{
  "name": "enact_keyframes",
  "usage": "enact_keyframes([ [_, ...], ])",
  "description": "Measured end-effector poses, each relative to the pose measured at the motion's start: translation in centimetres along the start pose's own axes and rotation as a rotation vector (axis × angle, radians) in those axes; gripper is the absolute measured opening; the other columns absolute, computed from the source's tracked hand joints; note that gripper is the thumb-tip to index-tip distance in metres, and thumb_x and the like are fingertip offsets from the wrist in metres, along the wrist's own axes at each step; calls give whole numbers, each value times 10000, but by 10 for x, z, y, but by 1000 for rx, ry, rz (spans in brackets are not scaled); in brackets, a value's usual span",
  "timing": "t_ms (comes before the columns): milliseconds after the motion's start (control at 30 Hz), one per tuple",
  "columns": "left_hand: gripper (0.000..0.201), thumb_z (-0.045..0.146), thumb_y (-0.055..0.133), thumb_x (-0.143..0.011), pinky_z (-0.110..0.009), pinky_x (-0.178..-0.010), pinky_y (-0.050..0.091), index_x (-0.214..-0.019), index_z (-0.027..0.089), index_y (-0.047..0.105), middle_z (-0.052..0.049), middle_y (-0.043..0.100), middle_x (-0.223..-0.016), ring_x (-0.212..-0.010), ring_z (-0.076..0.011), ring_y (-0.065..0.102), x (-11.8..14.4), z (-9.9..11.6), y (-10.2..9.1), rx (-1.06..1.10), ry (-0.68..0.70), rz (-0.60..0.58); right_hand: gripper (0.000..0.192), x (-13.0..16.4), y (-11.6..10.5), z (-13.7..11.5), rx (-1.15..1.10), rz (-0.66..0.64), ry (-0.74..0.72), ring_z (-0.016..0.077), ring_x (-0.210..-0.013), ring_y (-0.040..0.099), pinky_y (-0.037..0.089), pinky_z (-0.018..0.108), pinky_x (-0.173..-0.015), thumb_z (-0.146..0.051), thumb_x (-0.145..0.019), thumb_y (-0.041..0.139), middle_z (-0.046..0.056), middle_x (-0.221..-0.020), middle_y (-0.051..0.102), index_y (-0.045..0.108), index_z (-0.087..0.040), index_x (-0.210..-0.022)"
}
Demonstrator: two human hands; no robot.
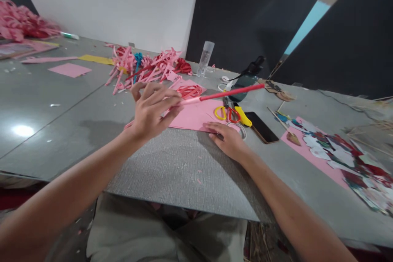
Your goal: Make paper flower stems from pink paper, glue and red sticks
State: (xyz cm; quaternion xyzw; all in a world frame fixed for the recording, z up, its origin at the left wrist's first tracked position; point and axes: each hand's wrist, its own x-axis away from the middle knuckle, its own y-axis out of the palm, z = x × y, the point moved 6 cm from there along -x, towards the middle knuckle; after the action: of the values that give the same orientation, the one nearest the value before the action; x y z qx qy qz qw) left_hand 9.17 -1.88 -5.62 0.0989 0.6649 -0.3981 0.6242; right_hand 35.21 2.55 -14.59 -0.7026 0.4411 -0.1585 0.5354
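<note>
Stick [230, 93] in red and pink is held up over the surface [190, 172], a little above the pink paper [196, 116]. It is long and thin. Its long way runs from left to right and tips up a bit, so the red end points right and up, toward the dark bottle [245, 80]. The pink end sits in the left hand [153, 108]. That grip is closed on the stick, with the fingers curled round it and the thumb under.

The right hand [229, 141] lies flat on the edge of the pink paper. Its grip is apart and holds nothing. Just beside its fingers are scissors [229, 112] with yellow and red handles, and a yellow tool [244, 116] next to them. A black phone [260, 127] lies near, to the right.

Behind the paper is a heap of pink and red strips [147, 67], with a clear bottle [205, 58] standing by it. Far right is another pink sheet [310, 153] with lots of cut scraps [353, 159] on it. Far left is a flat pink square [70, 69].
</note>
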Motion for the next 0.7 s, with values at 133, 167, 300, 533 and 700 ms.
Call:
enact_keyframes([
  [133,31,321,731,-940,-543,-1026,344,-967,321,713,38,806,-1029,-1014,-233,680,0,3,0,-21,28,21,402,1,0,0,4,15,-1,268,-1345,627,481,528,-1167,-216,-974,568,72,-1406,696,692,-253,-1354],
  [167,44,316,742,-932,-541,-1022,345,-962,319,711,39,806,-1021,-1011,-232,680,-1,3,-1,-19,33,35,398,1,0,0,5,15,-2,267,-1344,627,483,530,-1165,-218,-976,565,70,-1405,697,692,-254,-1351],
  [300,91,303,775,-905,-535,-1018,343,-952,309,697,44,807,-996,-994,-228,682,-1,4,-1,-9,66,54,399,1,-1,0,8,9,1,269,-1343,629,484,538,-1160,-208,-969,564,64,-1398,702,697,-266,-1341],
  [533,66,290,757,-916,-516,-1014,380,-951,304,702,26,801,-1013,-1011,-232,687,3,9,12,82,103,-71,375,2,-6,-1,36,27,45,288,-1306,654,519,520,-1114,-249,-966,588,71,-1350,731,711,-255,-1320],
  [700,117,256,759,-905,-527,-1063,357,-990,322,712,30,788,-1064,-1072,-238,665,7,10,17,105,88,-119,306,2,-12,-2,63,127,17,297,-1246,687,522,514,-1097,-278,-978,564,74,-1266,767,759,-264,-1212],
])
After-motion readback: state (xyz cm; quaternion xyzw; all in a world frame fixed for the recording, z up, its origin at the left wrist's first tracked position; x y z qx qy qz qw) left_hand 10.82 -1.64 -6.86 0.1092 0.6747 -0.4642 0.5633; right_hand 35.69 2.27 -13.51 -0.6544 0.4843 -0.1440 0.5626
